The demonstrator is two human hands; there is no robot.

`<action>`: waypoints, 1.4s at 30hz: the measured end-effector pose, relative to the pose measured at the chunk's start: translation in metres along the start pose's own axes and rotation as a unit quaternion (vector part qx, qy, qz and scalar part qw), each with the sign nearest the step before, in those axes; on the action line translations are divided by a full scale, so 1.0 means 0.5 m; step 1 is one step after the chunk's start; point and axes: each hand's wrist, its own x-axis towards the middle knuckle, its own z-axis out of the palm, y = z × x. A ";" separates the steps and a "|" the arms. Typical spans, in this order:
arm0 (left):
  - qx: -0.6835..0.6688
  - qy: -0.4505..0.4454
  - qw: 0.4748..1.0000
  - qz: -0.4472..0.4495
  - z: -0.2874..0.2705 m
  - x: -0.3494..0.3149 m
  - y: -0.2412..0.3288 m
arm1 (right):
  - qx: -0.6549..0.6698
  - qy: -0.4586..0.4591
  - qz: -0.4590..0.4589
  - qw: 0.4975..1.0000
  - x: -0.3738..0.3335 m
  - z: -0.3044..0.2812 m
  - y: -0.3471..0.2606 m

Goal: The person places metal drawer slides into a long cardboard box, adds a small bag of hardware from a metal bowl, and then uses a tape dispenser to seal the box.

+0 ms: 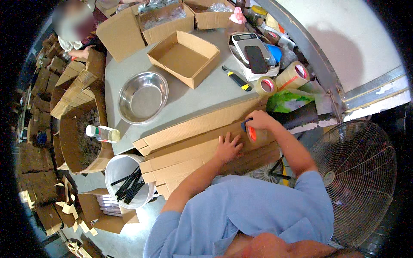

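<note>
A long flattened cardboard box [183, 165] lies in front of me at the near edge of the table. My left hand [228, 149] rests on it, fingers spread and pressing flat. Close by on the right, my right hand [261, 120] is closed around a tape dispenser [252, 134], blue and orange, held down against the right part of the cardboard. The hand covers much of the dispenser. Beyond the cardboard, a black and yellow utility knife [238, 80] lies beside rolls of clear tape [292, 76].
A steel bowl [143, 98] and an open cardboard tray [184, 58] stand farther back. A phone [256, 59] lies on a scale. To the left are a white bucket [112, 168] with black sticks and a bottle [103, 133]. A fan [355, 180] stands right; another person [71, 45] is far left.
</note>
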 end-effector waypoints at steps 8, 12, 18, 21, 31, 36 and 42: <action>-0.004 0.015 1.000 -0.006 0.009 0.007 0.011 | 0.151 0.208 -0.084 0.963 -0.152 0.095 0.001; -0.007 0.015 1.000 -0.017 -0.001 0.007 0.010 | 0.193 0.175 -0.111 0.959 -0.301 0.172 0.015; 0.046 0.000 0.999 -0.017 0.015 0.014 0.033 | 0.295 0.262 -0.038 0.918 -0.291 0.324 0.085; 0.052 0.046 0.997 0.026 0.013 0.053 0.057 | 0.444 0.154 0.061 0.881 -0.266 0.353 0.140; 0.019 -0.135 0.988 -0.079 -0.036 0.170 0.131 | 0.434 0.204 0.069 0.875 -0.390 0.465 0.039; 0.073 0.052 0.993 -0.072 0.027 0.013 0.044 | 0.406 0.197 0.015 0.892 -0.401 0.442 -0.062; 0.057 -0.068 0.993 -0.077 -0.168 -0.334 -0.154 | 0.274 0.180 -0.055 0.943 -0.326 0.447 -0.195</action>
